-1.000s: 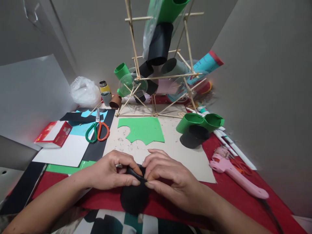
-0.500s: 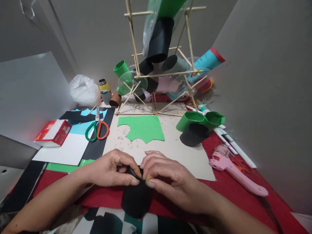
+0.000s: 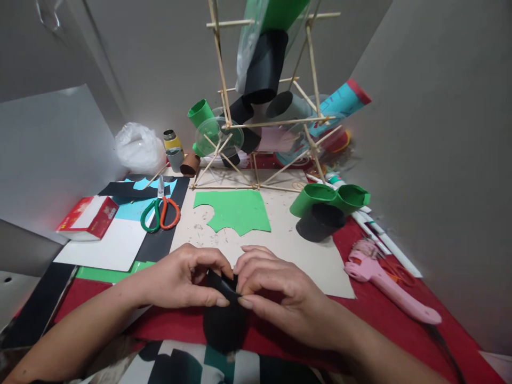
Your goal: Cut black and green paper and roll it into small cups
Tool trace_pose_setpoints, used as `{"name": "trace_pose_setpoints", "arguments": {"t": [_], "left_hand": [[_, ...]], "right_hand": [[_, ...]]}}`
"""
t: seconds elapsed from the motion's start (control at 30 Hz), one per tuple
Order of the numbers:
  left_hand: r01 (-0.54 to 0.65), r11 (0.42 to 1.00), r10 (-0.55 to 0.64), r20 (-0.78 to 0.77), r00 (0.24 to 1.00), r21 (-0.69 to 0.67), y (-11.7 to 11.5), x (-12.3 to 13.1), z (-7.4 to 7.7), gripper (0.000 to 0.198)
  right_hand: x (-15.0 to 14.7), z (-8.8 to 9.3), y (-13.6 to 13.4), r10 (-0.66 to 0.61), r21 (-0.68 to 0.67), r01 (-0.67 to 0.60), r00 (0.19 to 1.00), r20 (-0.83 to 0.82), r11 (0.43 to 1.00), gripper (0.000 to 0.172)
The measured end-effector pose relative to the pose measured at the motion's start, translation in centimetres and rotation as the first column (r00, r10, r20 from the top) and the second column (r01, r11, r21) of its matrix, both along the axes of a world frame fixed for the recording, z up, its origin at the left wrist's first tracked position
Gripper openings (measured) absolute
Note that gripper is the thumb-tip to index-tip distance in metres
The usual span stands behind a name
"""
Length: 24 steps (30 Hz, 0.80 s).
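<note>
Both hands meet low in the middle of the view on a rolled black foam tube (image 3: 224,325). My left hand (image 3: 184,277) pinches the tube's upper rim from the left, fingers curled. My right hand (image 3: 276,288) presses the same rim from the right with thumb and fingertips closed on it. The tube's lower body hangs below the fingers over the red mat (image 3: 400,320). A cut green foam sheet (image 3: 234,210) lies just beyond the hands on a beige board (image 3: 304,256).
A wooden stick frame (image 3: 256,128) carrying green and black foam tubes stands at the back. Scissors (image 3: 160,213) lie on black and white sheets at left, near a red box (image 3: 88,217). Green and black foam cups (image 3: 326,208) and a pink glue gun (image 3: 388,288) sit at right.
Both hands stay pinched on the black tube's rim with only small finger shifts. The view tilted slightly.
</note>
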State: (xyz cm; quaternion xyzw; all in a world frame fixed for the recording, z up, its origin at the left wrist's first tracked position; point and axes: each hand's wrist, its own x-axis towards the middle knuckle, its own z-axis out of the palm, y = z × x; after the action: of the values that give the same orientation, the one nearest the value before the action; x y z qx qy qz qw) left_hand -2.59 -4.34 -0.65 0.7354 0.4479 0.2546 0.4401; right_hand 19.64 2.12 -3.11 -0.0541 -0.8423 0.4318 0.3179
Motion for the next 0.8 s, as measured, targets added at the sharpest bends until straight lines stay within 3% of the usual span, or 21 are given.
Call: {"name": "trace_pose_setpoints", "arguments": {"t": [0.2, 0.57, 0.7, 0.8], "left_hand": [[-0.003, 0.998, 0.002, 0.008, 1.000, 0.064, -0.04, 0.07, 0.22, 0.020], [0.072, 0.997, -0.072, 0.036, 0.997, -0.007, 0.11, 0.41, 0.59, 0.017], [0.083, 0.995, -0.080, 0.050, 0.996, -0.062, 0.05, 0.80, 0.29, 0.019], [0.064, 0.995, -0.061, 0.032, 0.998, -0.071, 0.05, 0.79, -0.04, 0.019]], "right_hand": [[0.22, 0.21, 0.12, -0.003, 0.032, 0.002, 1.000, 0.010, 0.999, 0.016], [0.29, 0.31, -0.11, 0.033, 0.079, -0.038, 0.998, 0.062, 0.996, 0.014], [0.02, 0.01, -0.18, 0.022, 0.038, -0.024, 0.998, 0.052, 0.999, 0.007], [-0.01, 0.01, -0.21, 0.029, 0.039, -0.031, 0.999, 0.044, 0.999, 0.011]]}}
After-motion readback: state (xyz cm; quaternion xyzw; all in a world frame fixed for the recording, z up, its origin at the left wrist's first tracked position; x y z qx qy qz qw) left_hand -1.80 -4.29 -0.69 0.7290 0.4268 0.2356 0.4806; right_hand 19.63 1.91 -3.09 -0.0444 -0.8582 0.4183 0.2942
